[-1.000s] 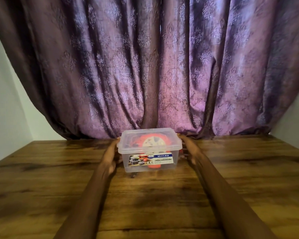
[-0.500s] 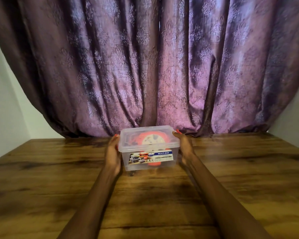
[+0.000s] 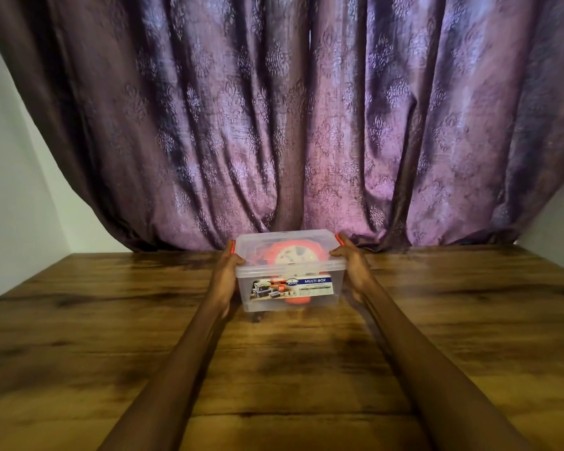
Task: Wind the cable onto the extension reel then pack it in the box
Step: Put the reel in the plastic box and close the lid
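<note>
Fingers curled over the lid's edges, the left hand [image 3: 224,281] and right hand [image 3: 352,271] gripped both ends of the clear plastic lidded box [image 3: 290,271], now raised off the far middle of the brown wooden table [image 3: 111,336], orange-and-white extension reel [image 3: 293,255] packed inside, purple curtain [image 3: 274,125] behind.

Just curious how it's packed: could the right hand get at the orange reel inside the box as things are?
Probably not. The orange reel sits under the closed lid of the clear box, and the right hand grips the box's side, so the lid must come off first.
</note>
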Demonstrator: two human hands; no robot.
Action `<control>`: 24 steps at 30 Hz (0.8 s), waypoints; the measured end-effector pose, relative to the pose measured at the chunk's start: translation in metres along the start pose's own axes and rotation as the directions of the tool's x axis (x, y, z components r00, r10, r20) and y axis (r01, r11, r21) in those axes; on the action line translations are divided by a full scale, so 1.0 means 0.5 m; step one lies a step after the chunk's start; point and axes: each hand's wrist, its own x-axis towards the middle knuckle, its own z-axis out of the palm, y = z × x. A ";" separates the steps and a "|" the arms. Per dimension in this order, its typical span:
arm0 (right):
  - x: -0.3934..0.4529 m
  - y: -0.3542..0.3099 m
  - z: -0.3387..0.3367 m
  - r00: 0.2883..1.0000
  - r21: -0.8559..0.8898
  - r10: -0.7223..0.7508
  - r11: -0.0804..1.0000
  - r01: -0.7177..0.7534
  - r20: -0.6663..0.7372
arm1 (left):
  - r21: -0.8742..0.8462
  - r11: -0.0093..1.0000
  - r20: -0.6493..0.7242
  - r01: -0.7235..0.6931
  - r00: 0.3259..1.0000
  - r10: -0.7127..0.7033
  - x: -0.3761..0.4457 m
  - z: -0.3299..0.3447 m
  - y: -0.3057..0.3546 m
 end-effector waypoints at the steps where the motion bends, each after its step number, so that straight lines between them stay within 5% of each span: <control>1: 0.003 -0.003 -0.001 1.000 -0.026 -0.002 1.000 0.002 -0.010 | 0.018 1.000 -0.012 -0.004 1.000 0.005 0.002 0.000 0.001; 5: 0.005 -0.001 0.007 0.993 -0.109 -0.033 0.994 0.020 -0.114 | 0.080 0.992 -0.020 -0.093 0.995 0.095 -0.012 0.010 0.011; 7: -0.009 0.008 0.005 0.910 -0.496 -0.358 0.841 0.217 -0.209 | 0.287 0.941 -0.075 -0.182 0.975 0.211 -0.034 0.007 0.012; 9: -0.024 0.021 -0.007 0.749 -0.847 -0.659 0.360 0.391 0.065 | 0.638 0.710 -0.008 -0.297 0.920 0.392 -0.048 -0.014 0.000; 10: -0.031 0.025 -0.010 0.715 -0.876 -0.663 0.186 0.444 0.222 | 0.757 0.540 0.110 -0.369 0.885 0.452 -0.053 -0.026 -0.006; 12: -0.039 0.030 -0.014 0.701 -0.870 -0.609 0.039 0.492 0.370 | 0.836 0.255 0.331 -0.486 0.816 0.474 -0.058 -0.042 -0.005; 14: -0.039 0.035 -0.015 0.698 -0.883 -0.590 -0.057 0.466 0.406 | 0.850 0.103 0.413 -0.516 0.775 0.477 -0.062 -0.054 0.005; 18: -0.044 0.055 0.007 0.691 -0.875 -0.576 -0.096 0.475 0.438 | 0.859 -0.119 0.481 -0.498 0.706 0.519 -0.069 -0.076 0.031; 24: -0.024 0.107 0.114 0.770 -0.908 -0.532 0.007 0.419 0.352 | 0.898 -0.262 0.439 -0.355 0.667 0.601 -0.107 -0.119 0.045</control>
